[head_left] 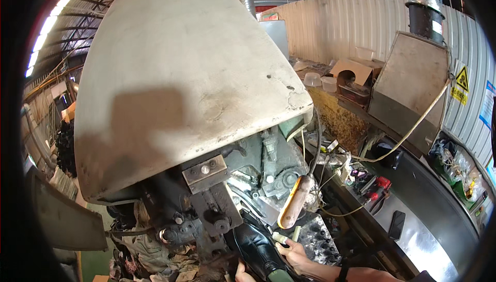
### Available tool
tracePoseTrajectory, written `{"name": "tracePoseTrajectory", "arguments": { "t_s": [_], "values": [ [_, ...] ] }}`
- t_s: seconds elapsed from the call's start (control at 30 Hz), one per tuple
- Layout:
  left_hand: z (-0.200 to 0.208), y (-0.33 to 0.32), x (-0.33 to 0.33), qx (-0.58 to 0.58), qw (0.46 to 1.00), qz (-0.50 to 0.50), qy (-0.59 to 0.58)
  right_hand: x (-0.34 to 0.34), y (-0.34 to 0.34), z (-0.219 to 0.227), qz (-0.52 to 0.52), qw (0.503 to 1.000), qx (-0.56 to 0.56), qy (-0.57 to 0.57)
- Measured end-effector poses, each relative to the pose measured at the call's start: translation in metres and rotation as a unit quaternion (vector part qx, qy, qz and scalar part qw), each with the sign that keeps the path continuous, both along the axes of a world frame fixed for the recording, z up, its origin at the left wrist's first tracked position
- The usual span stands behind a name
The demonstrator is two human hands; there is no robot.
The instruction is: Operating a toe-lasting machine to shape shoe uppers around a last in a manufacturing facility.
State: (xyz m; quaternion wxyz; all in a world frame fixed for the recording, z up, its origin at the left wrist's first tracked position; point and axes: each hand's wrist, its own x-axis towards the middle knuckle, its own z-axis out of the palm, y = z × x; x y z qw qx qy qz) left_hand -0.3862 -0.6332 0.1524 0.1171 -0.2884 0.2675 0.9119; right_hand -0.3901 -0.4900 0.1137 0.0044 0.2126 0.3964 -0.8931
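A glossy black leather shoe (254, 244) is at the lower middle, its toe up against the dark metal parts of a machine (219, 199). A green shoe last (279, 275) shows at its heel end. My right hand (295, 255) grips the shoe's right side, with a pale wrap on one fingertip. At the lower edge, my left hand (244, 273) holds the shoe's left side; only a few of its fingers show. A large cream-coloured machine hood (196, 75) rises above the shoe. Close to my right hand hangs a long worn lamp-like housing (295, 202).
On the right, a metal bench (413, 246) carries a phone (397, 225) and a red-handled tool (381, 184). Scraps (155, 240) are heaped below left. A grey box-shaped hood (411, 83) and plastic bags (460, 165) are farther right. A cable (408, 145) loops over the bench.
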Motion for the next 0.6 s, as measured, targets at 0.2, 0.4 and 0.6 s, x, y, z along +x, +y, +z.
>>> {"name": "tracePoseTrajectory", "arguments": {
  "t_s": [0.2,0.4,0.6],
  "values": [
    [-0.024,0.008,-0.008,-0.102,0.994,0.036,-0.008,-0.009,0.003,-0.027,0.02,0.999,0.012,0.037],
    [-0.039,0.002,-0.01,-0.09,0.995,0.038,0.012,-0.006,0.001,-0.016,0.032,0.999,-0.012,0.033],
    [-0.061,-0.023,-0.012,-0.109,0.993,-0.031,0.02,-0.001,0.019,-0.008,0.078,0.995,0.055,-0.025]
  ]
}}
